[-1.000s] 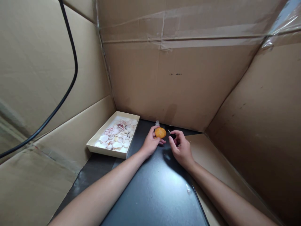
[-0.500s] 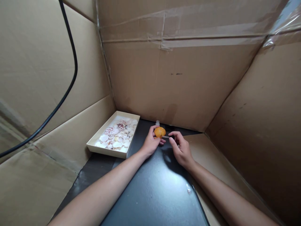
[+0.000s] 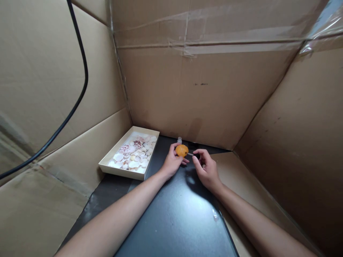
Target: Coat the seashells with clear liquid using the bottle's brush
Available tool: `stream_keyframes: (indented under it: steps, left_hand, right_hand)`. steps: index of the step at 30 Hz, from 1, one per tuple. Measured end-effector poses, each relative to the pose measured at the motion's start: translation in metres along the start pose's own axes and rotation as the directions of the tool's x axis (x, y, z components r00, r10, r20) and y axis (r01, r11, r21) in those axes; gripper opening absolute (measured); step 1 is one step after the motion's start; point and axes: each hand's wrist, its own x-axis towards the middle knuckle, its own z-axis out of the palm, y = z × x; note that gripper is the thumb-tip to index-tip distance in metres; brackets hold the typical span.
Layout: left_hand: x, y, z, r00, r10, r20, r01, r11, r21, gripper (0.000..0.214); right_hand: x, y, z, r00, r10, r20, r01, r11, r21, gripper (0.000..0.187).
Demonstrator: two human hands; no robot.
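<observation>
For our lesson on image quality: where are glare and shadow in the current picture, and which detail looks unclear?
Head view: glare whitens part of the dark tabletop; head view: a soft shadow lies beside the right hand; head view: the thin stick by the orange shell is too small to identify clearly.

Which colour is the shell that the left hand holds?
The shell in the left hand is orange; it shows in the head view, the only one.

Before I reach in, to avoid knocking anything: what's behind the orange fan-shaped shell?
A small clear bottle shows beyond the shell; its lower part is covered by the left hand and shell.
</observation>
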Motion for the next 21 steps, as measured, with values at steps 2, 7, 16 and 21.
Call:
stream_keyframes:
  steps: [2, 7, 16, 21]
  left_hand:
    - [-0.0002, 0.0004, 0.0003, 1.0, 0.004, -0.006, -0.004, 1.0, 0.009, 0.047]
    - [-0.0005, 0.0012, 0.0006, 1.0, 0.001, 0.0, -0.001, 1.0, 0.006, 0.047]
    - [0.0001, 0.0, -0.0001, 1.0, 0.016, -0.013, -0.016, 0.999, 0.047, 0.046]
    - [0.0003, -0.0011, -0.0008, 1.0, 0.023, -0.012, -0.022, 0.998, 0.064, 0.047]
  right_hand:
    - [0.0008, 0.0011, 0.0007, 0.999, 0.019, -0.038, -0.02, 1.0, -0.014, 0.02]
    - [0.0, 0.0002, 0.0003, 0.999, -0.016, 0.051, 0.016, 1.0, 0.008, 0.016]
    - [-0.0001, 0.001, 0.0002, 0.999, 0.006, 0.042, -0.006, 1.0, -0.002, 0.017]
    - [0.0, 0.0002, 0.0009, 1.0, 0.01, 0.01, -0.01, 1.0, 0.001, 0.017]
